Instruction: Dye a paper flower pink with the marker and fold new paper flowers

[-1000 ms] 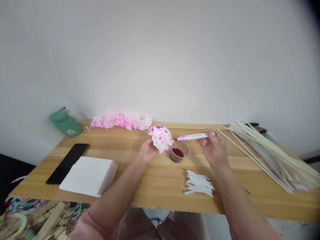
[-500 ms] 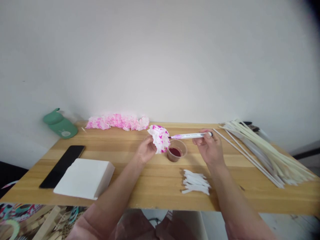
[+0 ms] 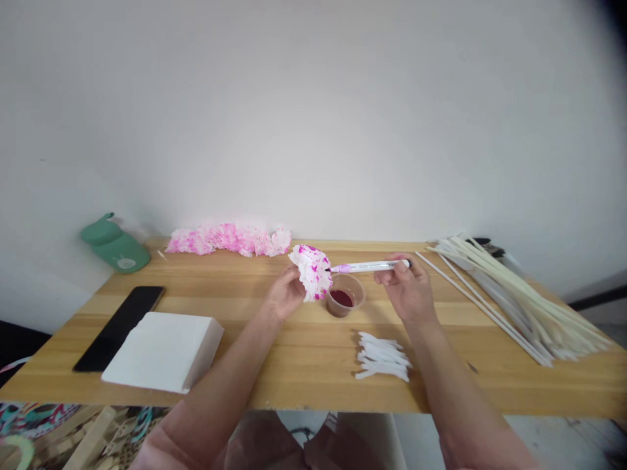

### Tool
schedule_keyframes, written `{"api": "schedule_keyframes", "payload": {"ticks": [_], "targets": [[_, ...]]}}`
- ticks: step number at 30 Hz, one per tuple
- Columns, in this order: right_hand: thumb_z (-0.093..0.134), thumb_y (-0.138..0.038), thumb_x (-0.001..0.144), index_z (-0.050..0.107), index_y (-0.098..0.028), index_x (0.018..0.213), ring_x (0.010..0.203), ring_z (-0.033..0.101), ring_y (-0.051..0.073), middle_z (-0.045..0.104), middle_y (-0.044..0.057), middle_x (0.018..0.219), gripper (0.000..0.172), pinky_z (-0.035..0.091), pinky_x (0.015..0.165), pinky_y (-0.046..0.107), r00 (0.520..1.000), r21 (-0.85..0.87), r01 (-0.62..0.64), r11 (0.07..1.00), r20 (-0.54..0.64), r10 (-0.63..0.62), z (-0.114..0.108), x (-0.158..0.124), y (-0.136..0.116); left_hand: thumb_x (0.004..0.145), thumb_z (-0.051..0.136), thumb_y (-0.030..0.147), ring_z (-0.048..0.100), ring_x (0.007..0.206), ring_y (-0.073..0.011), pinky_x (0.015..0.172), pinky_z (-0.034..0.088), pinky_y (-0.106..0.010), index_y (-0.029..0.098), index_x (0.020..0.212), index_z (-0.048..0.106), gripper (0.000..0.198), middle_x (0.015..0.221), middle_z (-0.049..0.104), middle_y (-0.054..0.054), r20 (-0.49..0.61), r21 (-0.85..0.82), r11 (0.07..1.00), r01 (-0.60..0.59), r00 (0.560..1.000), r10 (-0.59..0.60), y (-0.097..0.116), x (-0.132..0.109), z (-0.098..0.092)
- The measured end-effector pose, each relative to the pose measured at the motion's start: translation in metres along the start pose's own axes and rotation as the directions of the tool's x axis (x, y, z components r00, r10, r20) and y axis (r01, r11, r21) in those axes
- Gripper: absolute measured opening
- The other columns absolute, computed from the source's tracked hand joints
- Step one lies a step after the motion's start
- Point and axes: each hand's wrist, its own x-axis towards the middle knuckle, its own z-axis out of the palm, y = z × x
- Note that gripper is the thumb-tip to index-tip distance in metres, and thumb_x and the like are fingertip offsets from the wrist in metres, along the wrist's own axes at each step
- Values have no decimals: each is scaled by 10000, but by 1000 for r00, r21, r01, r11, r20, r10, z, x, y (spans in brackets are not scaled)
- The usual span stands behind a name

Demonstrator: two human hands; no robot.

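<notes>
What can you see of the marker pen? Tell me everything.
The marker pen is slim, with a white, plastic-looking barrel, a purplish section toward its dark tip, and a black rear end. The right hand holds it near that end, uncapped and almost level, pointing left; its tip meets or nearly meets the magenta-blotched white ruffled flower. Its printing is unreadable.

"What's at frame left?"
"A bottle point(image 3: 116, 246) and, below it, a phone point(image 3: 119, 328), on the table point(image 3: 304, 365)."
"And the centre?"
"A flower point(image 3: 310, 274), a cup point(image 3: 361, 299) at its lower right, a pen point(image 3: 375, 266) above the cup."
</notes>
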Motion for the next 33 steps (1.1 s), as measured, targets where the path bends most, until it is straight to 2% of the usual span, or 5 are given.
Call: {"api": "schedule_keyframes", "payload": {"ticks": [11,16,21,28,33], "targets": [[765,-419,717,673,-255,820,508,490,99,532,-50,512,214,435,557,267,1000,10,-4,1000,-1,4,1,-1,-1,769,545,69,652,891,-176,903,467,-327,161,818,665,159,897,715,-40,-43,-3,1000,-2,999,2,1,-1,7],[767,-425,711,686,-257,809,499,484,99,522,-50,506,211,442,547,271,1000,29,13,1000,-8,-13,5,0,-6,722,578,35,642,784,-159,824,469,-304,150,764,664,150,793,705,-30,-28,-21,1000,-22,999,22,2,-2,10],[755,-427,722,682,-238,798,481,475,98,511,-47,506,217,431,514,268,995,-29,87,996,-41,-88,13,0,-25,648,674,64,617,674,-131,709,461,-266,139,738,660,118,732,693,-16,45,-8,999,-39,998,39,3,-4,12],[722,-379,764,689,-216,814,476,469,96,500,-43,490,173,423,496,255,992,-88,87,992,-88,-95,24,-7,-44,594,719,83,616,666,-137,682,462,-270,131,812,685,226,746,702,-26,113,22,999,-26,993,23,3,-4,9],[726,-366,758,694,-211,803,480,466,94,523,-34,496,165,412,485,244,992,-99,93,991,-81,-101,33,-12,-47,609,744,107,617,664,-134,688,460,-265,131,848,688,246,753,702,-26,216,51,998,-35,976,24,3,-6,10]]}}
